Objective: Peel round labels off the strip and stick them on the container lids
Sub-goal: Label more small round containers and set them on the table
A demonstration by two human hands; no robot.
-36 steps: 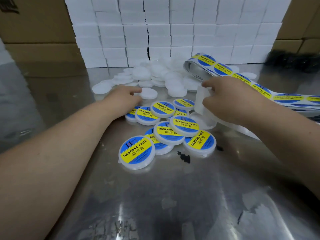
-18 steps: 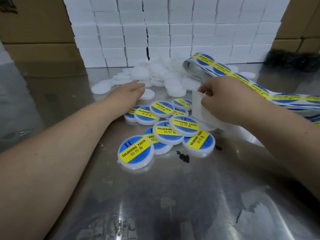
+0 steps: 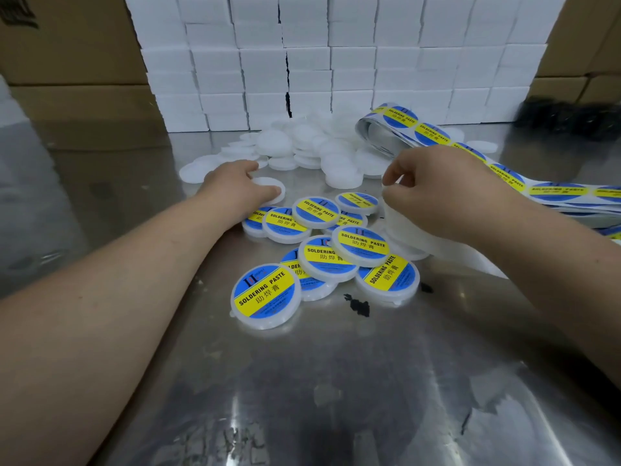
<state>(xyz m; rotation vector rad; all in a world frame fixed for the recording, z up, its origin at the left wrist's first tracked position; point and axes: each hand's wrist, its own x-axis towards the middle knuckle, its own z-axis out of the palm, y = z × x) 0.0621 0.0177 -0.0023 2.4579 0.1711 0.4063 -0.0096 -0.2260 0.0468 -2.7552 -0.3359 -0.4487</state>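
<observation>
— How many labelled lids (image 3: 265,295) are on the bench (image 3: 302,381)?
— Ten, overlapping at the centre. The plain lids (image 3: 336,153) heaped behind are too many to count.
— And the grips?
— The left grip (image 3: 235,186) curls round one blank lid (image 3: 265,182). The right grip (image 3: 437,186) pinches the strip (image 3: 431,133) by its white backing.

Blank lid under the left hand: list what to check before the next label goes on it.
1. Lid secured: ok. The left hand grips the blank lid.
2. Lid top bare: ok where it shows; fingers cover part of it.
3. Peeled label ready: cannot tell. The right hand pinches the white backing strip; no loose label shows.
4. Labels left: ok. The label strip carries several.
5. More blank lids: ok. A pile of lids lies behind the hands.
</observation>
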